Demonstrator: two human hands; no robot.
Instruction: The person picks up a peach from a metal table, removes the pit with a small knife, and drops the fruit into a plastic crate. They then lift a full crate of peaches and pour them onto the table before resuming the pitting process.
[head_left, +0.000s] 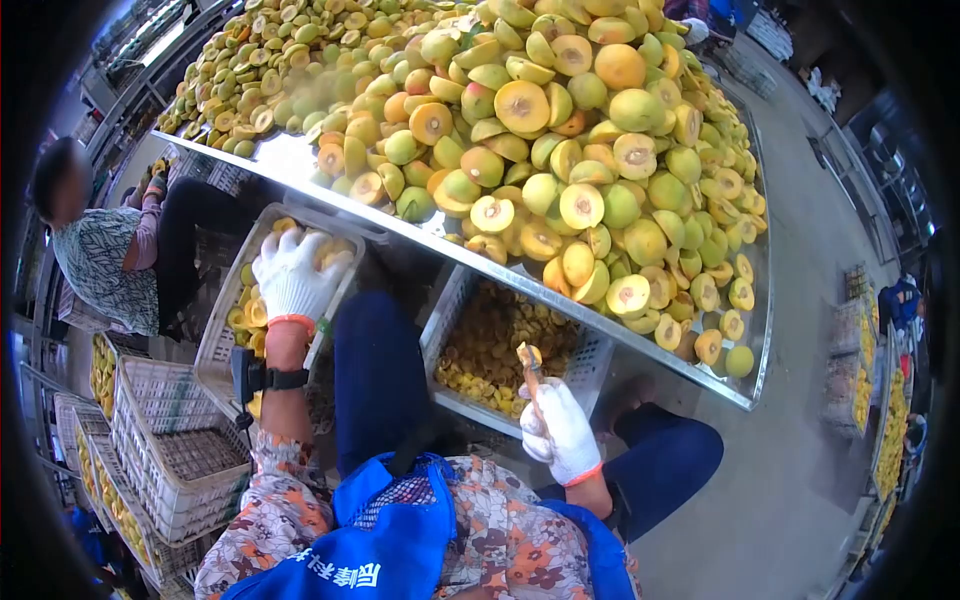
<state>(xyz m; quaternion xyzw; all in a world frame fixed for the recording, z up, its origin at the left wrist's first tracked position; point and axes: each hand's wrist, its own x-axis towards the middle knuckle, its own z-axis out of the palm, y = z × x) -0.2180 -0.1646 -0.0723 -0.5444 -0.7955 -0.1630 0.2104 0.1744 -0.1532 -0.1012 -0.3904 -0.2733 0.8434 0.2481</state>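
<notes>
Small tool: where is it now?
In the head view, the small tool is just right of centre, held in the gloved right hand, over the crate of fruit scraps.

We found ourselves in what looked like a fruit-processing workshop. We saw a metal table (285,163) piled high with halved fruit (636,110), a bulk load rather than a household's, and pale slatted crates (175,495) set about, several filled with yellow pieces. To our left sat a person (105,265); near the far right edge we made out another worker (902,302) beside more crates and fruit. We noticed a broad grey floor (790,290) and a blue apron (400,540) with white lettering.
</notes>
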